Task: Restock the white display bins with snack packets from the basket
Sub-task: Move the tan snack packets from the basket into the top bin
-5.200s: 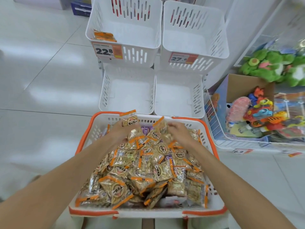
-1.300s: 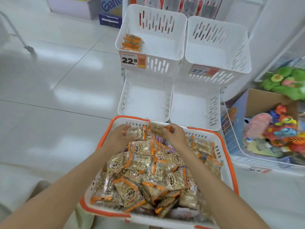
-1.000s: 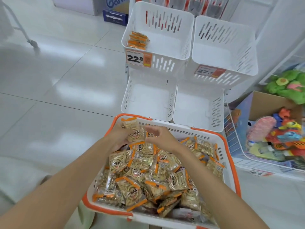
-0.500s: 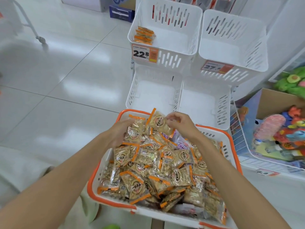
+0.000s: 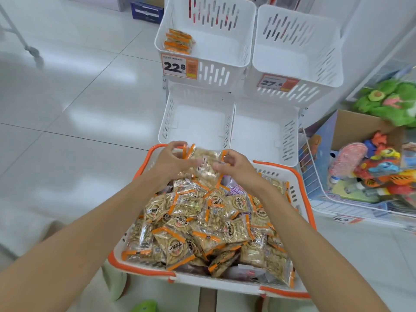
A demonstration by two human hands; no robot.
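Head view: left hand and right hand, both reaching forward, pinch a snack packet raised above the basket.

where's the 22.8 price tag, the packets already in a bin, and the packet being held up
22.8 price tag (image 5: 179, 67), head view, middle of the tag's face.
stocked packets (image 5: 179, 41), head view, middle of the small stack in the upper left bin.
held packet (image 5: 206, 163), head view, its clear middle.
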